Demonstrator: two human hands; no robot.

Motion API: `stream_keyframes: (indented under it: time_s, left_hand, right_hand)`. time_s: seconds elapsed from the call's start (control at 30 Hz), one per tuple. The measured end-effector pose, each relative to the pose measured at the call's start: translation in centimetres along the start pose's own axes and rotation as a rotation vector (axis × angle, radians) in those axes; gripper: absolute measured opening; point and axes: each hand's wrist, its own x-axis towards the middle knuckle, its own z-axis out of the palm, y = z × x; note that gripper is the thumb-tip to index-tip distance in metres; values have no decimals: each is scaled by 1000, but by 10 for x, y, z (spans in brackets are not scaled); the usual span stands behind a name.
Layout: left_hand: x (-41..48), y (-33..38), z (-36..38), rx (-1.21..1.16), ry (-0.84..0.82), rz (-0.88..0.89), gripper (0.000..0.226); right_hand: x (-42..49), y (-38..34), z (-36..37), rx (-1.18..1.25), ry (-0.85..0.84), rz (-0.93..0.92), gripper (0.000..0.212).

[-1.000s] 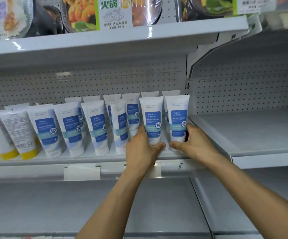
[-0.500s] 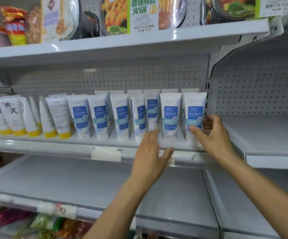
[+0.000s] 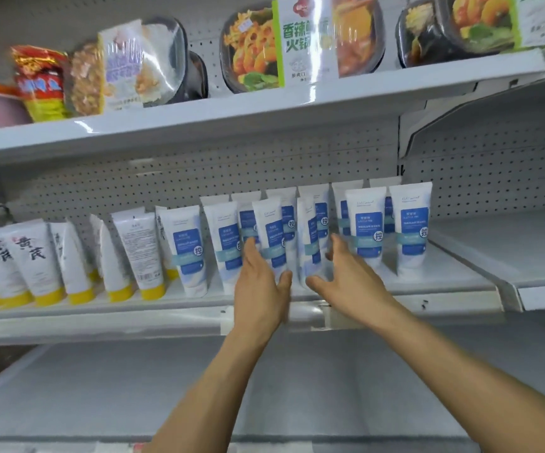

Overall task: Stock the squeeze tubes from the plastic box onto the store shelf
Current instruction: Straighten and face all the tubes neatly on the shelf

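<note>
On the white pegboard-backed shelf [image 3: 444, 277], left hand [image 3: 259, 286] and right hand [image 3: 349, 279], grips open, bracket blue-label tubes [image 3: 365, 230].

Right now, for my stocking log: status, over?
Left hand open, right hand open, flanking two front tubes. Tubes standing on shelf. Nothing in the way.

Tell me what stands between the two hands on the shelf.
In the head view, one blue-label squeeze tube stands between the left hand and the right hand; motion blur hides any contact.
</note>
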Motion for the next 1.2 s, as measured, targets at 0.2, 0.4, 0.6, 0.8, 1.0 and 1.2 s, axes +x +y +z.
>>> stream_keyframes:
  time_s: [0.2,0.4,0.6,0.8,1.0,1.2]
  left_hand:
    - [19,-15,4,-18,-140,-9,63]
    - [24,-17,0,-158,-224,-5,65]
    - [23,-19,1,-77,-196,44,65]
    - [27,-19,4,-95,-197,-21,63]
    - [28,-14,6,-87,-180,-44,61]
    - [27,-12,9,-86,-177,-49,61]
  right_hand:
    - [25,-10,19,-211,-3,186,50]
    - [20,-13,24,-295,145,243,58]
    - [17,-9,23,-353,187,279,65]
    - [18,-6,18,-352,189,282,57]
    - [17,-2,14,-366,225,249,60]
    - [17,0,12,-356,214,221,63]
